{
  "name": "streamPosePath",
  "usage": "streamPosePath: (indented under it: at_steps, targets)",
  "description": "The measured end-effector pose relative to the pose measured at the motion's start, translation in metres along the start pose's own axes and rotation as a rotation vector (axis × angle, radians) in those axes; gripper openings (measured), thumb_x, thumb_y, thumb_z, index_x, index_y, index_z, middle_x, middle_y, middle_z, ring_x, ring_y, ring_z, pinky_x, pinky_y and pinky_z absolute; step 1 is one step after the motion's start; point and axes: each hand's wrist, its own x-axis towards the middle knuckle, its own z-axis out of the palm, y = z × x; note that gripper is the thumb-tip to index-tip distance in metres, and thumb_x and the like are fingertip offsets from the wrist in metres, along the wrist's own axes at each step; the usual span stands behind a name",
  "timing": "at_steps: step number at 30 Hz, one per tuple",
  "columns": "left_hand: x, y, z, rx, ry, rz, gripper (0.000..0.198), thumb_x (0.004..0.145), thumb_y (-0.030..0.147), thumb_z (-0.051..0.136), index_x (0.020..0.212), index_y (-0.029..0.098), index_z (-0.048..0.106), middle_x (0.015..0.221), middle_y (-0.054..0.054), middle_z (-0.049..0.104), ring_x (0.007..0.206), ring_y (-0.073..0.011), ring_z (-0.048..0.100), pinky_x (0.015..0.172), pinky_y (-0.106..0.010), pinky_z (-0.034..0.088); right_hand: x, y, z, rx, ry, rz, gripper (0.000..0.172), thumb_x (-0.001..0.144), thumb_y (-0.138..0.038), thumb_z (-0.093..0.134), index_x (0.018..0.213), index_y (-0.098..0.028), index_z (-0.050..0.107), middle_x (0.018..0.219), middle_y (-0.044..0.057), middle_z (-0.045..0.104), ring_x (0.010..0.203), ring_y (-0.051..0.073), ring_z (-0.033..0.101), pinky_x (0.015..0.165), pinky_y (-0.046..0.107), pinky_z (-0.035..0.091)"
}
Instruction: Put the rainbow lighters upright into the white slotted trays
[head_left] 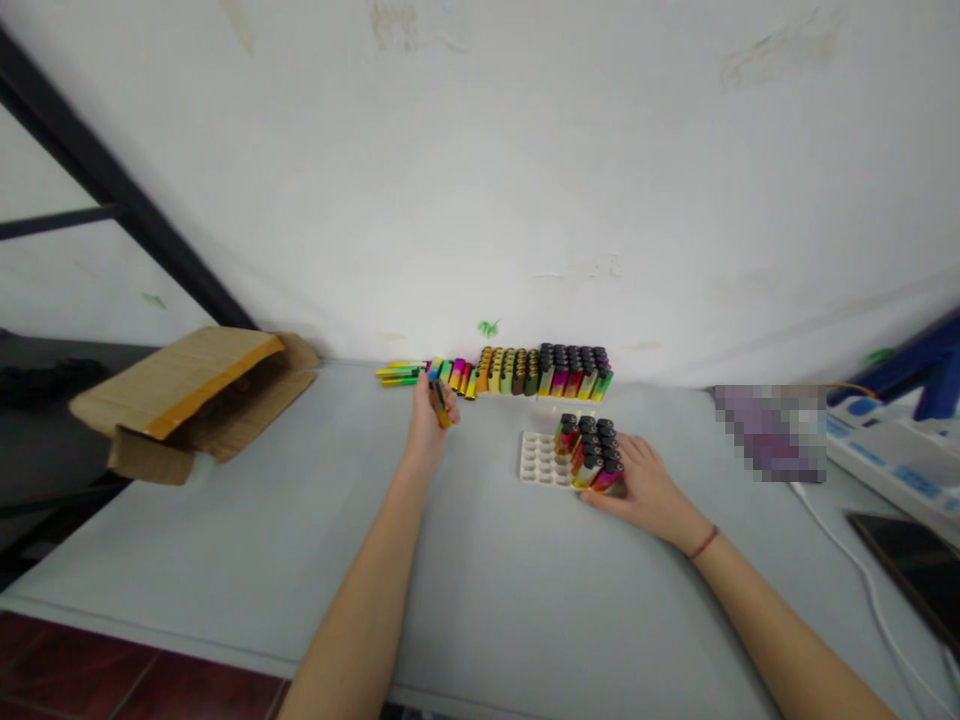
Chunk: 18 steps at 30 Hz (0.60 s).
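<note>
My left hand (427, 420) is closed around a colourful lighter (439, 403) and holds it just in front of several loose lighters (454, 374) lying by the wall. My right hand (643, 482) rests on the table against the right side of a white slotted tray (537, 459), fingers curled at its near right corner. The right half of the tray holds several upright lighters with black caps (589, 447). Behind it, along the wall, stands a long row of upright lighters (546, 370).
A grey table (480, 580) runs to a white wall. An open cardboard box (187, 400) lies on its side at the left. At the right are a blurred purple object (769, 432), a white device (892, 455), a white cable (862, 570) and a dark phone (911, 565).
</note>
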Motion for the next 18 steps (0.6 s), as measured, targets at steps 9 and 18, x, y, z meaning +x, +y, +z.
streamPosePath:
  at_steps: [9,18]
  targets:
    - [-0.017,-0.014,0.016,-0.236,-0.089,0.036,0.043,0.093,0.061,0.040,0.076,0.022,0.046,0.048,0.007,0.048,0.035,-0.0091,0.041,0.041,-0.020,0.036,0.000,0.000,0.000,-0.007,-0.003,-0.005,0.075,0.083,-0.070,0.057,0.134,-0.015,0.051,0.131,0.020,0.059,0.122,0.037,0.051,0.105,0.056,0.038]
    - [-0.022,-0.017,0.018,-0.176,-0.076,-0.172,0.055,0.093,0.058,0.034,0.054,0.019,0.040,0.040,0.008,0.023,0.032,-0.0050,0.021,0.035,-0.017,0.019,0.000,-0.001,0.000,-0.011,-0.011,0.014,0.076,0.082,-0.070,0.058,0.133,-0.013,0.052,0.131,0.021,0.058,0.122,0.037,0.051,0.106,0.056,0.037]
